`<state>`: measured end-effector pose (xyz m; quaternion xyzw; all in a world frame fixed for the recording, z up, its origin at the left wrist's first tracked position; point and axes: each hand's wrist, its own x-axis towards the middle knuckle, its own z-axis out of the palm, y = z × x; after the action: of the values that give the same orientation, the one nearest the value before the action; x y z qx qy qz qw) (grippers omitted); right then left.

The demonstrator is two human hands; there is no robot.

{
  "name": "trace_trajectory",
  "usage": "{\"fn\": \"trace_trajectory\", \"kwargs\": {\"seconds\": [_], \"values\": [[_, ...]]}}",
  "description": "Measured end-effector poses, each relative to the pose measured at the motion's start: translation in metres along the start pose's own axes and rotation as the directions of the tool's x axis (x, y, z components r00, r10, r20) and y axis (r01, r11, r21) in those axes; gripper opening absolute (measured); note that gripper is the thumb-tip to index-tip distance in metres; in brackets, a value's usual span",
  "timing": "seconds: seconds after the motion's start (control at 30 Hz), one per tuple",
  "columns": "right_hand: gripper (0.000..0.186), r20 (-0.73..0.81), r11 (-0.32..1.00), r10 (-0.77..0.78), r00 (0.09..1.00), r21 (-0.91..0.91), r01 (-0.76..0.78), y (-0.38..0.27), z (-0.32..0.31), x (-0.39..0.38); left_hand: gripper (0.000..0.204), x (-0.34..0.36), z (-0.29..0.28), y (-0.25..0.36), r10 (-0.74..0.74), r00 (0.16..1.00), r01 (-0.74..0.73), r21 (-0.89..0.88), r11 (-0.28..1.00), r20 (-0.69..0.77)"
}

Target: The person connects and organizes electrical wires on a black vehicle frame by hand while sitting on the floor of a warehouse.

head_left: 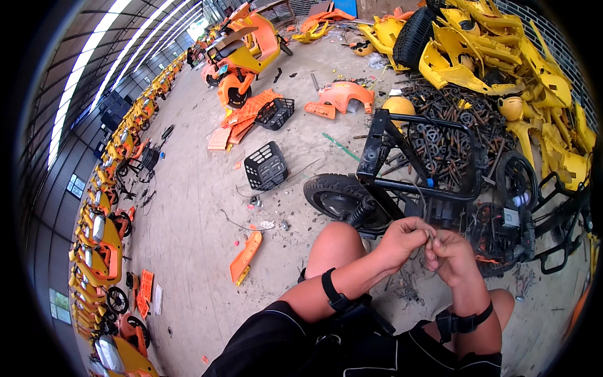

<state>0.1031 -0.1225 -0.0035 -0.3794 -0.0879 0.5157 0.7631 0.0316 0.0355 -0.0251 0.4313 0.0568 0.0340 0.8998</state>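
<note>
My left hand and my right hand meet in front of me, fingertips pinched together. Between them runs a thin grey strand that looks like wire; most of it is hidden by the fingers. Just beyond them lies a stripped scooter frame of black metal tubing. Its wheel with a black tyre is to the left of my hands. On the right, close to my right hand, sits a dark housing with wiring.
Rusty metal parts are heaped behind the frame, with yellow body panels piled beyond. Black crates and an orange panel lie on the floor to the left. An orange and yellow scooter stands farther off; rows of scooters line the left wall.
</note>
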Motion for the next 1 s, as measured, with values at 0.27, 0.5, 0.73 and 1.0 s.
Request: {"fn": "trace_trajectory", "kwargs": {"seconds": [0.27, 0.5, 0.73, 1.0], "values": [[0.010, -0.093, 0.837, -0.319, 0.943, -0.495, 0.234, -0.003, 0.002, 0.001, 0.012, 0.001, -0.001, 0.007, 0.048, 0.999, -0.051, 0.165, 0.985, 0.022], [0.003, -0.082, 0.753, -0.400, 0.913, -0.598, 0.276, 0.000, 0.003, -0.001, 0.012, 0.000, 0.000, 0.006, 0.097, 0.995, -0.095, 0.302, 0.949, 0.007], [0.002, -0.091, 0.733, -0.444, 0.891, -0.610, 0.303, 0.002, 0.002, -0.001, 0.012, -0.001, 0.004, 0.006, 0.154, 0.988, -0.137, 0.437, 0.889, -0.003], [0.003, -0.092, 0.714, -0.452, 0.887, -0.634, 0.298, 0.005, -0.001, 0.000, 0.012, -0.001, 0.001, 0.003, 0.182, 0.983, -0.151, 0.499, 0.853, -0.012]]}}
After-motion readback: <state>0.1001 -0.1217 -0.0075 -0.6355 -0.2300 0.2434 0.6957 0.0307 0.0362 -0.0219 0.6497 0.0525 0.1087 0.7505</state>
